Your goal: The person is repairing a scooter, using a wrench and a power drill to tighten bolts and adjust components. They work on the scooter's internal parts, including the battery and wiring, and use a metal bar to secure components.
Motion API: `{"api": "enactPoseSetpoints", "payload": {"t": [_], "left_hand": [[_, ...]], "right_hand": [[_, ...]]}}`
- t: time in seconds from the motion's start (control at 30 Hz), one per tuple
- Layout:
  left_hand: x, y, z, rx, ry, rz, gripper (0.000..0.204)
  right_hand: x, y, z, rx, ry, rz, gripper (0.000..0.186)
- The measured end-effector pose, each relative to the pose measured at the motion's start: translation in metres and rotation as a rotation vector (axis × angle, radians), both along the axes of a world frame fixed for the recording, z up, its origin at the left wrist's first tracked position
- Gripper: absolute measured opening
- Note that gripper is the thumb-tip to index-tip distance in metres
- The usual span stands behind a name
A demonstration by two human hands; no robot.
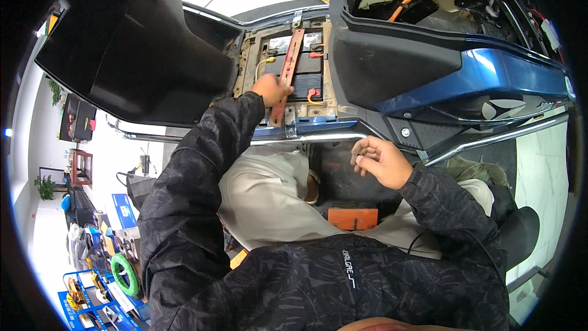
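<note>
A red, worn metal strap (pixel 293 55) with holes lies slantwise across black batteries (pixel 305 84) in the open floor bay of a blue and black scooter. My left hand (pixel 269 90) is closed on the strap's near part, fingertips at its edge. The strap's near end rests by a metal bracket (pixel 290 121) at the bay's edge. My right hand (pixel 384 163) hovers above my lap, outside the chrome side rail (pixel 337 137). Its fingers are curled with thumb and fingertips close together; what they pinch, if anything, is too small to name.
Red and yellow cable ends (pixel 314 93) sit on the batteries. A black plastic front panel (pixel 141 55) rises on the left, the blue rear body (pixel 496 73) on the right. An orange box (pixel 353 219) lies between my legs. Blue bins (pixel 92 294) stand at lower left.
</note>
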State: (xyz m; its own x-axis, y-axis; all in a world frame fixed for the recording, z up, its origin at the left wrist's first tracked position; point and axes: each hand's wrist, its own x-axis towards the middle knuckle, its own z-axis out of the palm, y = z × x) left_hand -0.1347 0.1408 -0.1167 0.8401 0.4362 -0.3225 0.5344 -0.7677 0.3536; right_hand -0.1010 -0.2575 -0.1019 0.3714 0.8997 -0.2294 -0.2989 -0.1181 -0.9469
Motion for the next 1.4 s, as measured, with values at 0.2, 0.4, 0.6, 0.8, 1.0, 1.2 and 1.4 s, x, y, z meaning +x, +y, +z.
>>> {"api": "enactPoseSetpoints", "payload": {"t": [0.2, 0.4, 0.6, 0.8, 1.0, 1.2, 1.4], "left_hand": [[0.023, 0.011, -0.007, 0.067, 0.131, -0.031, 0.061], [0.042, 0.011, -0.004, 0.023, 0.147, -0.069, 0.054], [0.036, 0.002, 0.012, -0.063, 0.107, 0.009, 0.06], [0.015, 0.008, 0.012, -0.122, -0.06, 0.153, 0.048], [0.018, 0.005, -0.016, 0.032, -0.303, 0.153, 0.04], [0.035, -0.002, -0.023, -0.012, -0.349, 0.2, 0.042], [0.046, -0.01, -0.029, 0.02, -0.267, 0.035, 0.045]], "right_hand": [[-0.013, 0.023, -0.026, -0.079, 0.564, 0.023, 0.024], [-0.035, 0.078, -0.063, -0.294, 0.594, -0.023, 0.05], [-0.058, 0.14, -0.087, -0.162, 0.747, -0.263, 0.05], [-0.072, 0.155, -0.092, -0.085, 0.728, -0.375, 0.037], [-0.073, 0.153, -0.094, -0.074, 0.695, -0.388, 0.038], [-0.071, 0.155, -0.097, -0.115, 0.705, -0.407, 0.035], [-0.07, 0.153, -0.096, -0.102, 0.7, -0.392, 0.031]]}}
